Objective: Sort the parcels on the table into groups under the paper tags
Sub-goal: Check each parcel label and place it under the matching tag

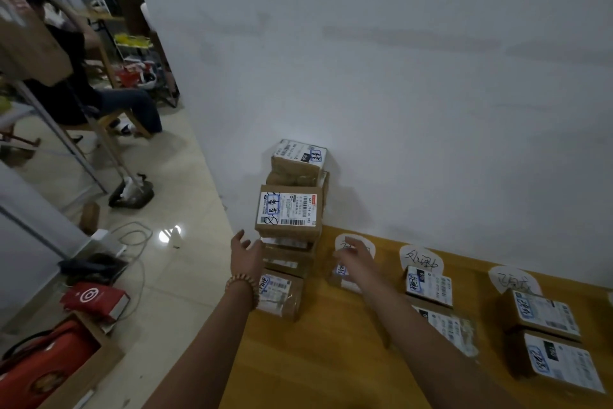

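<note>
Both empty, fingers spread — left hand point(247, 256) beside parcel stack point(289, 213) | right hand point(356, 257) over parcel point(343, 284)

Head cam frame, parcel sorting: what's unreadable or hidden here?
All in the head view:
1. Leftmost paper tag: writing mostly covered by the right hand.
2. Parcel below that hand: label motion-blurred, partly covered; contact unclear.
3. Stack by the left hand: lower boxes' labels hidden by boxes above.
4. Sorted parcels: printed label text too small.
</note>
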